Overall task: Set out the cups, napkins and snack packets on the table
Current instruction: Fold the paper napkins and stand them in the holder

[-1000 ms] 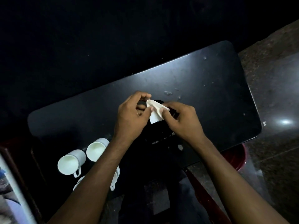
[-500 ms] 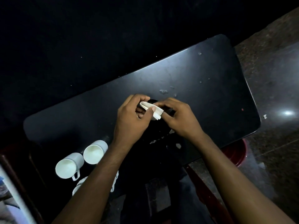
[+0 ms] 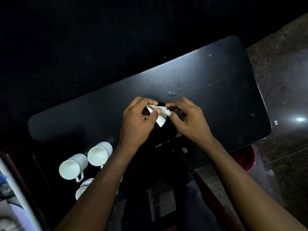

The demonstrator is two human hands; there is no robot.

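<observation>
Napkin [image 3: 160, 114] pinched by both hands, fold unclear.

Table [image 3: 216, 84] far half apparently free

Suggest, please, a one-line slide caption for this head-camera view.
Both hands, left hand and right hand, pinch a folded white napkin over the black table; white cups wait at left.

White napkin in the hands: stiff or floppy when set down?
Probably floppy: the napkin sags to a loose corner between the left hand and right hand. Likely light, pinched by fingertips only. May unfold once released.
</observation>
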